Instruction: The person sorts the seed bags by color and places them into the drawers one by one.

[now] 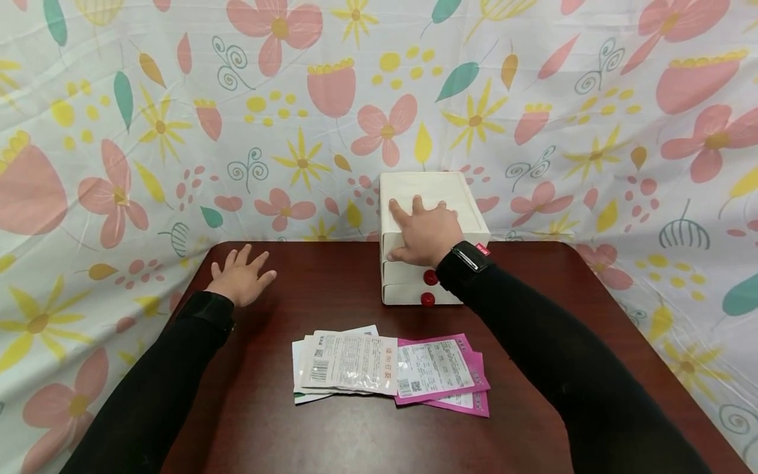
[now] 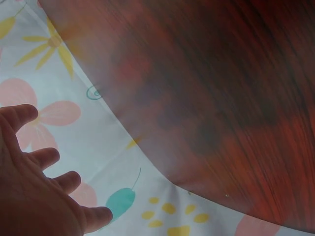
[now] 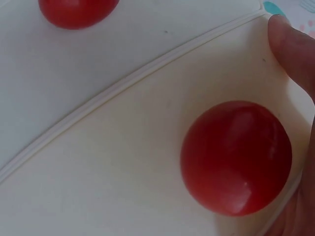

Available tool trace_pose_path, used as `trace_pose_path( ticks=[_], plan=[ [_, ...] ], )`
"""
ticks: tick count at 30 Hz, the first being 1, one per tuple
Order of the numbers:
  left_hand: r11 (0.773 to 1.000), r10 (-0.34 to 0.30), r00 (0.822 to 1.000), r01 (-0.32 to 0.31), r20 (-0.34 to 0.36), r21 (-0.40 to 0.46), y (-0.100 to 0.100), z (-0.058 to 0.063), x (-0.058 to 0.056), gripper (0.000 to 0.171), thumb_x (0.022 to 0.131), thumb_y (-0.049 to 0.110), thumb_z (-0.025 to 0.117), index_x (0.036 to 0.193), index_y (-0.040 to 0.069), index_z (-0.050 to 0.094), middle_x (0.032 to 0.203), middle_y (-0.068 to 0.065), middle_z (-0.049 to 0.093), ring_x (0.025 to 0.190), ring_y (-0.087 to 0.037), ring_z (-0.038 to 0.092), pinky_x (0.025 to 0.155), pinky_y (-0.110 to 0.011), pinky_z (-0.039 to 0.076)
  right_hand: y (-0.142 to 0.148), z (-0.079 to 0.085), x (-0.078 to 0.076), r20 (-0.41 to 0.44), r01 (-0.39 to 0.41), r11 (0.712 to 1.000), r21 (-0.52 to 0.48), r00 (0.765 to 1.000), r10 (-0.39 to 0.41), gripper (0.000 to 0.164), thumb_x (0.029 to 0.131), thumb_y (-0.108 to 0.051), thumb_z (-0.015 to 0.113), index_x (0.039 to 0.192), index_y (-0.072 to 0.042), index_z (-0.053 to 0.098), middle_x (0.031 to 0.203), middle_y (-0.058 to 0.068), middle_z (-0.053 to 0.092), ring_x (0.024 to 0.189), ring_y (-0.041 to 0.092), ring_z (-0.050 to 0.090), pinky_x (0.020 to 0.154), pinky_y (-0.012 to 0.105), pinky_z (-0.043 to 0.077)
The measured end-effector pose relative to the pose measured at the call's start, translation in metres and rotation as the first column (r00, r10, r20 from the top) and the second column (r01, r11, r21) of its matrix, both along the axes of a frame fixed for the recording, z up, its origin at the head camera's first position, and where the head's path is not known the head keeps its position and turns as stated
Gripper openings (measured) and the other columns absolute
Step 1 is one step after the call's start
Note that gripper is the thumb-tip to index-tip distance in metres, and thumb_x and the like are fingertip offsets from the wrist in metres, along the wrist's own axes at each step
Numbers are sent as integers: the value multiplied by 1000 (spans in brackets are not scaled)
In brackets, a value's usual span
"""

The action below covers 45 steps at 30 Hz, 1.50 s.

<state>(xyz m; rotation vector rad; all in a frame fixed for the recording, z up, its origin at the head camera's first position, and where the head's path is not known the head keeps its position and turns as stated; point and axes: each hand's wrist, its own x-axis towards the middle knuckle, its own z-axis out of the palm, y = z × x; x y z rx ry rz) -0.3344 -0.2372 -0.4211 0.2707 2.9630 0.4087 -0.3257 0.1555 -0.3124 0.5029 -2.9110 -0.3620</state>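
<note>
A white drawer box (image 1: 423,191) with round red knobs (image 1: 428,299) stands at the back of the table. My right hand (image 1: 428,230) lies over its upper front edge, fingers spread across the top and thumb down by the front. In the right wrist view the thumb (image 3: 293,54) is close to the drawer front, beside a red knob (image 3: 236,158); the hand covers the top drawer's knob in the head view. Fingers fanned out and holding nothing, my left hand (image 1: 239,276) hovers near the table's left edge.
Flat sachets overlap in a pile at the table's middle: cream-white ones (image 1: 352,362) on the left, pink-edged ones (image 1: 435,368) on the right. The dark red-brown table (image 1: 331,434) has rounded back corners. A flower-printed cloth (image 1: 284,92) hangs behind and around it.
</note>
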Motion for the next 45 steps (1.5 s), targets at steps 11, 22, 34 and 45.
trace_pose_path(
  ticks=[11, 22, 34, 45],
  plan=[
    [1000, 4, 1000, -4, 20, -8, -1, 0, 4, 75, 104, 59, 33, 161, 11, 20, 162, -26, -1, 145, -51, -7, 105, -75, -6, -9, 1, -2, -16, -3, 1000, -22, 1000, 3, 103, 80, -76, 61, 160, -23, 24, 147, 28, 39, 107, 65, 49, 85, 71, 45],
    [1000, 8, 1000, -8, 18, -17, 2, -9, 7, 72, 105, 56, 36, 160, 11, 22, 162, -26, 1, 145, -51, -4, 106, -75, -4, -3, -2, -8, -24, 11, 999, -52, 1000, -13, 105, 78, -78, 61, 160, -22, 25, 145, 27, 39, 107, 64, 49, 86, 72, 43],
    [1000, 5, 1000, -4, 25, -15, -1, -18, 8, 72, 105, 54, 37, 160, 11, 23, 162, -27, 2, 144, -52, -3, 105, -75, -4, 2, -13, 0, -123, 14, 991, -136, 992, -31, 92, 79, -73, 65, 143, -10, 41, 141, 26, 42, 115, 59, 43, 95, 72, 35],
    [1000, 8, 1000, -8, 27, -8, -4, -22, 8, 73, 104, 55, 37, 160, 10, 22, 162, -27, 2, 144, -52, -4, 105, -75, -6, 11, -42, 4, -372, -205, 964, -172, 919, 129, 66, 85, -63, 69, 107, -5, 49, 104, 16, 48, 99, 34, 47, 84, 53, 41]
  ],
)
